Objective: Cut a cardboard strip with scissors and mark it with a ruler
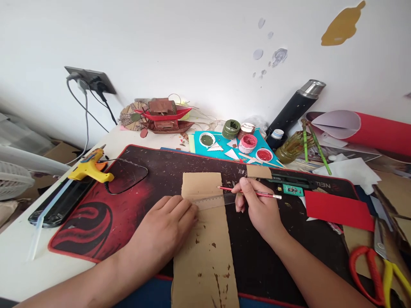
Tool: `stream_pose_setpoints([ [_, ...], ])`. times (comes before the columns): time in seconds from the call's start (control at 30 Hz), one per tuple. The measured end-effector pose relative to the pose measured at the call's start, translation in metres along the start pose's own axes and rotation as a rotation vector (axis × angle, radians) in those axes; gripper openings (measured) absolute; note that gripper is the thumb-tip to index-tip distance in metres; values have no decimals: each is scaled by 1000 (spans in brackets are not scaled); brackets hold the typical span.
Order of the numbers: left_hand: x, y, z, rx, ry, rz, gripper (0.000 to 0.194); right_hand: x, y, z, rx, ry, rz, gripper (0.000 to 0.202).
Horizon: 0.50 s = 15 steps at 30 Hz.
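Observation:
A long strip of brown cardboard, stained with dark brown paint, lies lengthwise in front of me on the dark mat. Across its upper part rests a clear ruler. My left hand bears down on the ruler's left end, fingers bent and close together, partly covering the cardboard's left edge. Between the fingers of my right hand is a red pencil, held nearly level, its tip pointing left over the cardboard just above the ruler. The ruler's right end reaches under or beside my right hand.
A yellow glue gun with its cord lies left. Model boats, open paint jars and a black thermos stand along the back. Right are red card, scissors and a black box cutter.

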State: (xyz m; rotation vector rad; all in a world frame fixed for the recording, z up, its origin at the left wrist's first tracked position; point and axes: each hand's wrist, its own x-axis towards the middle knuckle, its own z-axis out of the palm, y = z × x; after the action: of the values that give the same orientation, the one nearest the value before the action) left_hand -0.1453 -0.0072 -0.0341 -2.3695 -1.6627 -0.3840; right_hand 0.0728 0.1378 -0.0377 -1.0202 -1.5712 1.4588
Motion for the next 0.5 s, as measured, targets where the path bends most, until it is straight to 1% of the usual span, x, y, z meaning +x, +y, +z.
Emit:
stream_pose_setpoints([
  [0.13, -3, -6, 3, 38, -11, -33, 31, -1, 0, 0, 5, -5, -1, 56],
  [0.27, -2, -9, -2, 9, -37, 23, 40, -1, -2, 0, -2, -13, -11, 58],
  [0.37, 0, -15, -9, -50, -65, 22, 35, -1, -2, 0, -5, -15, -17, 57],
  [0.5, 1, -23, -12, -64, -136, -43, 33, -1, -2, 1, -1, -18, -31, 57],
])
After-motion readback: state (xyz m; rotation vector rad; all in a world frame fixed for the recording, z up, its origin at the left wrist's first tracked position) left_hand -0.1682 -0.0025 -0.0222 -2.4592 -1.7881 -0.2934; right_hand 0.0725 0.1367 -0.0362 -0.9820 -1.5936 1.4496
